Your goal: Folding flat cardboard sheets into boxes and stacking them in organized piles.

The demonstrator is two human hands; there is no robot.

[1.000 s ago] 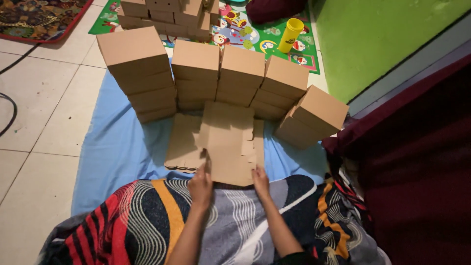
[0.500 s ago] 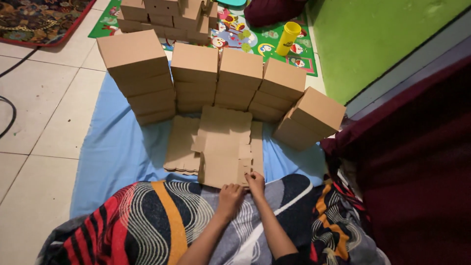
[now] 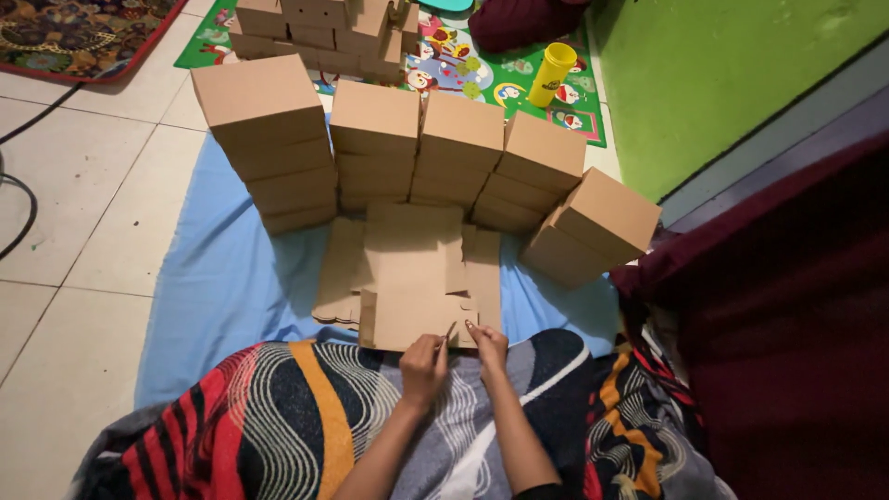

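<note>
- Blank point(image 3: 414, 310): flat brown cardboard, not yet folded, topmost of a loose pile of blanks point(image 3: 407, 268) on the blue sheet point(image 3: 222, 278); its near edge lies at the sheet's near edge, against the striped blanket point(image 3: 278, 417) over the person's lap.
- Left hand point(image 3: 423, 364): at the blank's near edge, fingers curled and pinched on a small flap there.
- Right hand point(image 3: 489, 344): just beside the left, fingertips bent down onto the same near edge; whether it grips or only presses cannot be told.
- Progress, as judged: the top blank still lies flat with no wall raised, so its folding is only at the start; several more blanks lie beneath it.
- Done work: stacks of finished boxes point(image 3: 375, 139) stand in an arc along the far edge of the sheet, one tilted box point(image 3: 593, 227) at the far right corner, and another heap point(image 3: 319, 32) beyond on the patterned mat point(image 3: 482, 79).
- Surroundings: yellow cup point(image 3: 551, 74) on the mat, green wall point(image 3: 732, 74) to the right, tiled floor point(image 3: 74, 204) to the left.
- Change from earlier frames: a second ago the hands lay well apart on the blank's two near corners; half a second ago the left had moved toward the right; now both meet at the middle-right of the near edge. The blank has shifted little, and the stacks not at all.
</note>
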